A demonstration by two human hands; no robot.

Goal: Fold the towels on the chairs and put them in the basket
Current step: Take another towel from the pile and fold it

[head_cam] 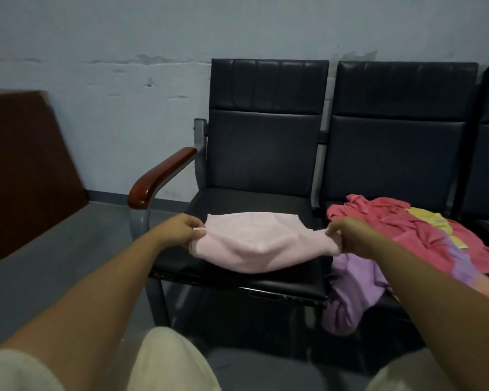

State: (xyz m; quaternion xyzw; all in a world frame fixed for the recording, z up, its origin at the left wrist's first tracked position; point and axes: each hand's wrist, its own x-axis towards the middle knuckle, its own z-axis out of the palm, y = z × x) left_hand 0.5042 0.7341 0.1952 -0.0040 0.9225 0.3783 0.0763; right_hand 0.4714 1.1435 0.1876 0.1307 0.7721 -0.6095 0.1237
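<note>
Pink towel [261, 241] between both pinching hands

I see a dim, flat-lit scene with a cool cast and no glare; soft shadow pools under the chair seat [237, 280] below my grip; the brown board [26, 170] far left smears with blur; wide-angle bending curves the edges.

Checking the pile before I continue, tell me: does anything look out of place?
Yes. The purple towel is slipping off the front edge of the second chair, hanging toward the floor, while the red towel lies crumpled on its seat.
</note>
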